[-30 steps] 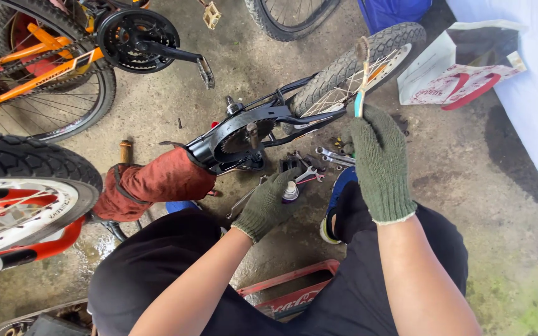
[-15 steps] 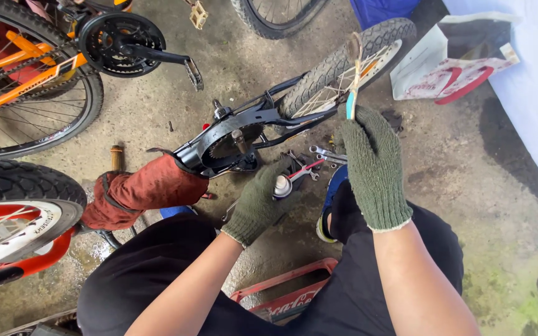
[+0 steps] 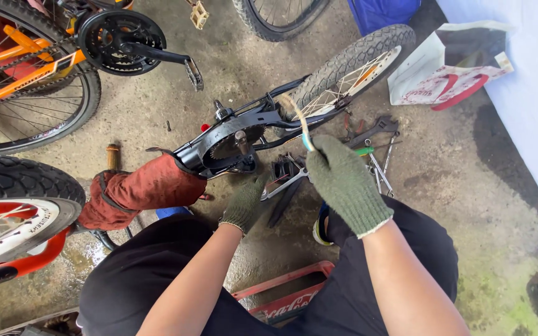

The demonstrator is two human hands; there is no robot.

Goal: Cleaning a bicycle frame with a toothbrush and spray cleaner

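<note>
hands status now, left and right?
Left hand: gloved, reaching under the black chain guard; grip hidden, cannot tell.
Right hand: gloved, closed on a thin pale stick.

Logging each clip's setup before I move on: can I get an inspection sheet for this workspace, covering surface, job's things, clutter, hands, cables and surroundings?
Surface: stained concrete floor, wet patch at lower left.
Job's things: small black bicycle frame lying on the floor with a knobby rear tyre; rust-red cloth wrapped over its saddle end.
Clutter: wrenches and small tools scattered by the wheel; white and red bag; red crate.
Hands: both in green knit gloves; left hand at the crank area; right hand gripping a thin pale strip.
Cables: nothing seen.
Surroundings: orange bicycle upper left, red and white wheel at left, white sheet at right.
</note>
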